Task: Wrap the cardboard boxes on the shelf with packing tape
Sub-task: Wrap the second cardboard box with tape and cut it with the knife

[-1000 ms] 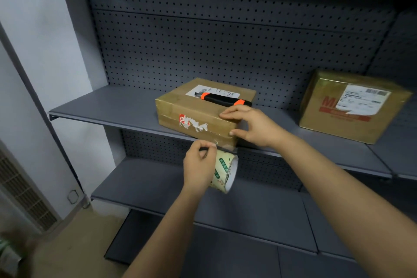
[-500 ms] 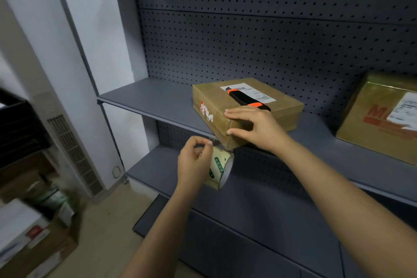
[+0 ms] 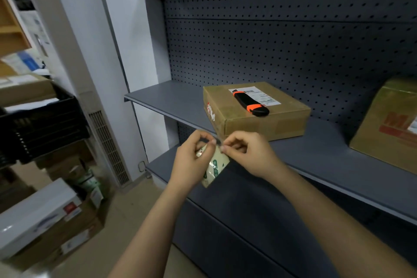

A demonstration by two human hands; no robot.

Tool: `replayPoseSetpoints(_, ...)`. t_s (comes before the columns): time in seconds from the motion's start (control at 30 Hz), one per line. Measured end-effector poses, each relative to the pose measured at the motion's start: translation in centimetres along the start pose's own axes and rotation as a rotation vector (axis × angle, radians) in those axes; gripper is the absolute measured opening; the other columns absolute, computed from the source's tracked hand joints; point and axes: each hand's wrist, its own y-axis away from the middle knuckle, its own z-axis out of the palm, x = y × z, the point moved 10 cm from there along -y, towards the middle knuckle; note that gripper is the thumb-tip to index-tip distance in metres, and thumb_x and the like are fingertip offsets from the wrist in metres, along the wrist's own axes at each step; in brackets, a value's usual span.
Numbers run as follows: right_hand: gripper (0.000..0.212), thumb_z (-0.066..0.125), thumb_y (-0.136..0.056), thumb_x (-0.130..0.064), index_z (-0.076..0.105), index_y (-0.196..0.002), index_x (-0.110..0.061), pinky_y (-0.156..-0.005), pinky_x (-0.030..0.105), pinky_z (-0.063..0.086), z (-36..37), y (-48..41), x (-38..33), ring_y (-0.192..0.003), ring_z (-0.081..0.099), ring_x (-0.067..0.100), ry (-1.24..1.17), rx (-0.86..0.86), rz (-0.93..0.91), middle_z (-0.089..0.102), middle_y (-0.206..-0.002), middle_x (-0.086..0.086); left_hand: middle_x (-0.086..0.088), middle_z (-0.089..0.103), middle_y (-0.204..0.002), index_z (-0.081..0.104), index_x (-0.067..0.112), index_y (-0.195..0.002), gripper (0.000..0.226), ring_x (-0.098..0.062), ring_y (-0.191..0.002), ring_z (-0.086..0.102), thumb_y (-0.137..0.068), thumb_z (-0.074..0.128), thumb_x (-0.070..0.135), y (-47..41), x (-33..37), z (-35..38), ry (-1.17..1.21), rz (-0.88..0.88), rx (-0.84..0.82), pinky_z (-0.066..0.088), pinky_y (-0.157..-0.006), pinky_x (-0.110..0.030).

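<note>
Both hands are working a roll of clear packing tape with green print [image 3: 214, 165], just below the near corner of a flat brown cardboard box [image 3: 259, 124].
The left hand [image 3: 191, 160] is gripping the roll from the left with its fingers curled round it. The right hand [image 3: 248, 153] is pinching thumb against forefinger at the roll's top edge, and its other fingers are curling in; whether tape is lifting free is too small to tell. Fingertips of both hands are nearly meeting. Just above and beyond them, the box is sitting on the grey metal shelf [image 3: 171, 99], its corner at the front lip. A black and orange utility knife [image 3: 250, 105] is lying on the box's top, across a white shipping label [image 3: 268, 97]. Well to the right of the fingers, a second brown cardboard box with red print [image 3: 388, 133] is sitting on the same shelf.
</note>
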Motion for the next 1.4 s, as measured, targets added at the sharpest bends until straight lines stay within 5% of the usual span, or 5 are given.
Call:
replayPoseSetpoints(0.2, 0.008, 0.07, -0.088, -0.018, 0.068, -0.082, -0.014, -0.064, 0.016, 0.052, -0.6, 0.9, -0.6, -0.071, 0.064, 0.006, 0.068, 0.145, -0.047, 0.068, -0.076, -0.006, 0.015, 0.066, -0.076, 0.064, 0.039, -0.092, 0.003, -0.007, -0.07, 0.063, -0.089, 0.065, 0.039, 1.2, -0.8, -0.4, -0.1, -0.033, 0.152, 0.052, -0.061, -0.041)
replayPoseSetpoints(0.4, 0.008, 0.072, -0.086, -0.019, 0.071, -0.081, -0.013, -0.068, 0.023, 0.056, -0.1, 0.6, 0.8, -0.073, 0.065, 0.006, -0.001, 0.191, 0.033, 0.069, -0.077, -0.006, 0.009, 0.067, -0.075, 0.055, 0.04, -0.101, 0.022, -0.005, -0.072, 0.065, -0.086, 0.068, 0.05, 1.7, -1.4, -1.4, -0.163, -0.103, 0.259, 0.051, -0.058, -0.032)
replayPoseSetpoints(0.6, 0.008, 0.073, -0.087, -0.019, 0.073, -0.082, -0.013, -0.069, 0.026, 0.057, 0.2, 0.1, 2.3, -0.074, 0.067, 0.008, -0.108, 0.239, 0.128, 0.071, -0.077, -0.005, 0.016, 0.059, -0.059, 0.056, 0.024, -0.067, 0.036, -0.002, -0.054, 0.053, -0.084, 0.061, 0.056, 0.6, -2.1, -1.0, -0.143, -0.007, 0.051, 0.034, -0.048, -0.016)
replayPoseSetpoints(0.97, 0.007, 0.075, -0.084, -0.01, 0.076, -0.083, -0.016, -0.074, 0.022, 0.057, -0.7, 1.3, 2.3, -0.078, 0.071, 0.013, -0.321, 0.424, 0.131, 0.075, -0.078, -0.001, 0.004, 0.064, -0.071, 0.063, 0.018, -0.08, 0.038, -0.013, -0.065, 0.059, -0.092, 0.057, 0.053, -2.9, -1.4, -2.0, -0.426, 0.247, -0.035, 0.045, -0.054, -0.026)
replayPoseSetpoints(1.4, 0.008, 0.073, -0.087, -0.011, 0.074, -0.082, -0.017, -0.072, 0.017, 0.052, -2.1, 2.5, 5.0, -0.073, 0.065, 0.001, -0.369, 0.735, 0.281, 0.072, -0.076, -0.008, -0.008, 0.059, -0.063, 0.058, 0.012, -0.072, 0.027, -0.032, -0.061, 0.058, -0.086, 0.072, 0.031, -4.9, 2.7, 1.1, -0.623, 0.478, 0.018, 0.03, -0.055, -0.027)
